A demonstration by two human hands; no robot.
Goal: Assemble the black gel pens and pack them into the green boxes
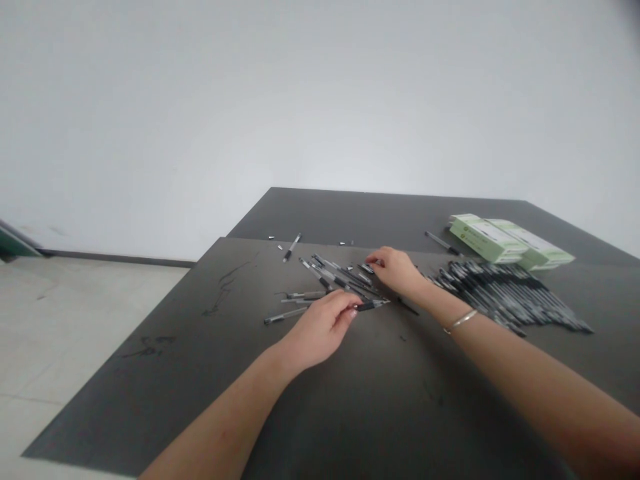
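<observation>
Centrally, a pen (pixel 369 305) points right over a dark table (pixel 175 380), pinched between thumb and fingers of the left hand (pixel 323 328), which reaches in from the near left. Slightly farther, the right hand (pixel 397 270) comes from the near right, fingers bent down and tips close together; whether they grip something is unclear. Loose pens (pixel 341 283) lie scattered between and left of the hands. Farther right sit a dense row of pens (pixel 510 297) and, behind it, green boxes (pixel 487 245).

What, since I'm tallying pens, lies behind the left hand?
Scattered pens lie on the dark table beyond the left hand. Some appear to run behind it; their covered parts, and anything else hidden there, cannot be seen.
</observation>
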